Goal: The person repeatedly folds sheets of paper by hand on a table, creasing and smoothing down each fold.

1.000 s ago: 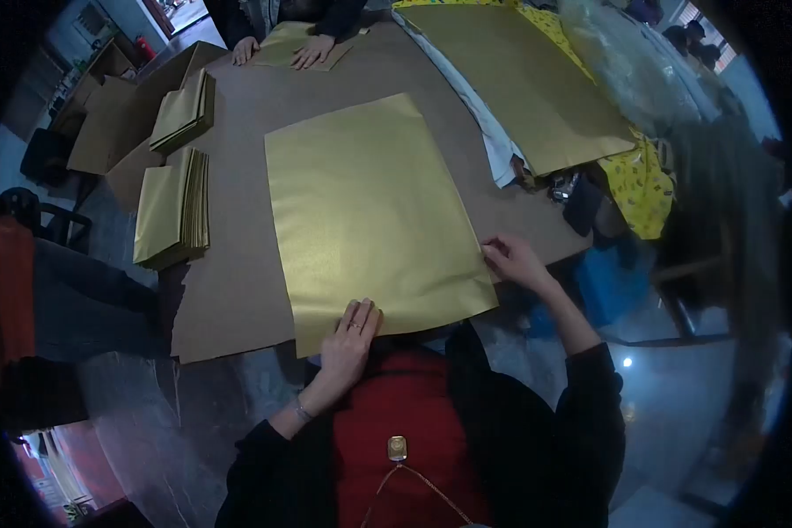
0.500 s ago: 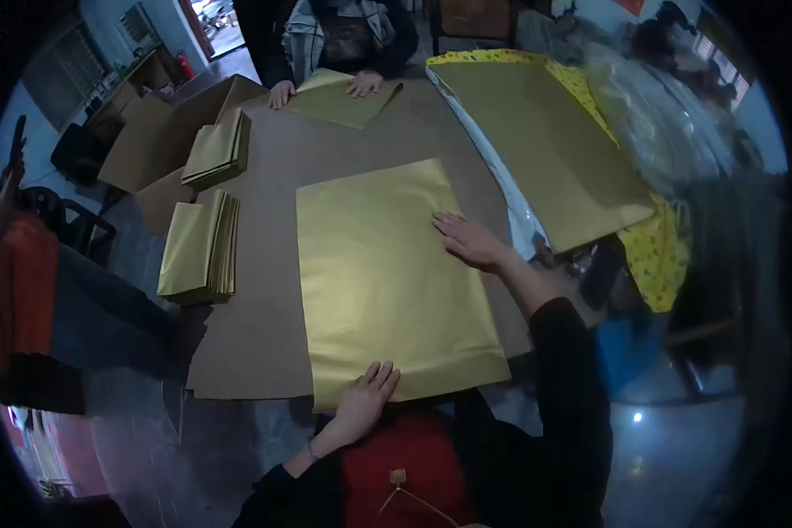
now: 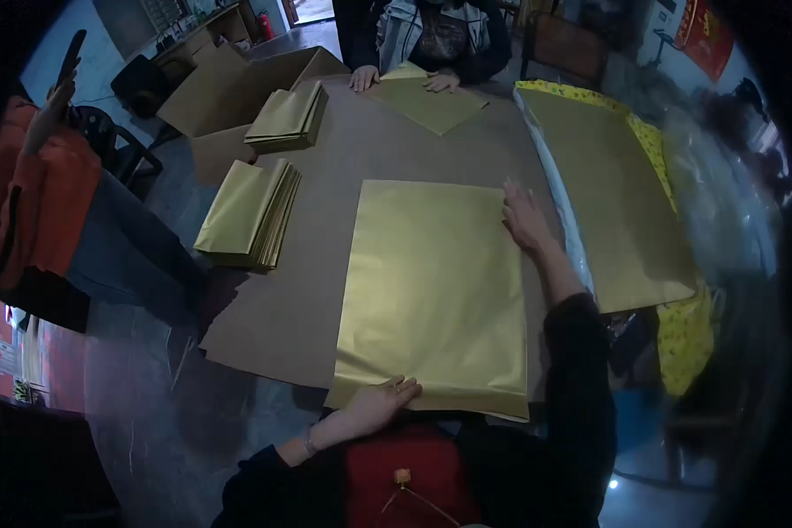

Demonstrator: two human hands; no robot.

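Observation:
A large gold paper sheet (image 3: 436,290) lies flat on the brown table in front of me, its near edge slightly raised and creased. My left hand (image 3: 380,405) rests on that near edge with its fingers stretched out over the paper. Near the far right corner, my right hand (image 3: 528,220) lies along the sheet's right edge, fingers extended. To the left are two stacks of folded gold paper, a nearer stack (image 3: 251,216) and a farther stack (image 3: 289,116).
Across the table, a co-worker's hands (image 3: 442,82) press on another gold sheet (image 3: 436,107). A pile of large sheets (image 3: 634,202) on yellow patterned wrapping lies at right. An open cardboard box (image 3: 238,92) stands at the back left. A person in orange (image 3: 57,194) stands at left.
The view has swung, so the scene sits farther right and the sheet looks straighter. My right hand has moved toward the sheet's far right corner. My left hand stays at the near edge.

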